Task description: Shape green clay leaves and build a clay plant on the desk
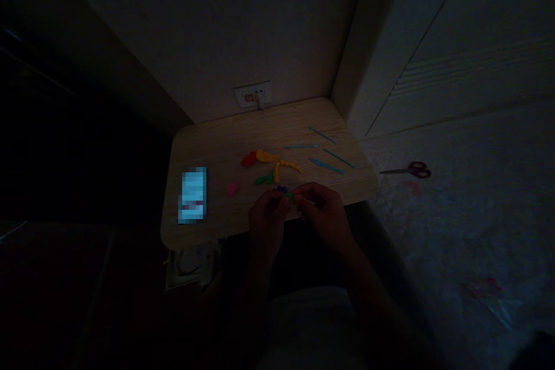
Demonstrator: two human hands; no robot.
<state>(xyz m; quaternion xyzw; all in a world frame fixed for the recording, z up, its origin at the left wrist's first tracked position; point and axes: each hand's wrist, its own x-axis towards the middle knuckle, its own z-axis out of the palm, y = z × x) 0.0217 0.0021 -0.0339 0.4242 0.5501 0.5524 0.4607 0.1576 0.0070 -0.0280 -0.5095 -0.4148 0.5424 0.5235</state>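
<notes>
Above the front edge of a small wooden table (208, 144), my left hand (267, 217) and my right hand (323, 211) come together. Between their fingertips is a small green piece of modelling clay (289, 196), pinched from both sides. Purple clay (281, 189) shows just beyond the fingers; whether it joins the green piece I cannot tell. Farther back lie a red clay piece (248, 159), an orange clay piece (266, 156), a segmented yellow-orange strip (286, 165) and green clay (263, 178). A pink lump (232, 188) rests to their left.
Several blue modelling tools (326, 166) lie at the table's right. A lit phone (192, 195) lies at the left. Behind the table is a wall socket (252, 95) with a plug. Scissors (407, 170) lie on the surface to the right. The room is dark.
</notes>
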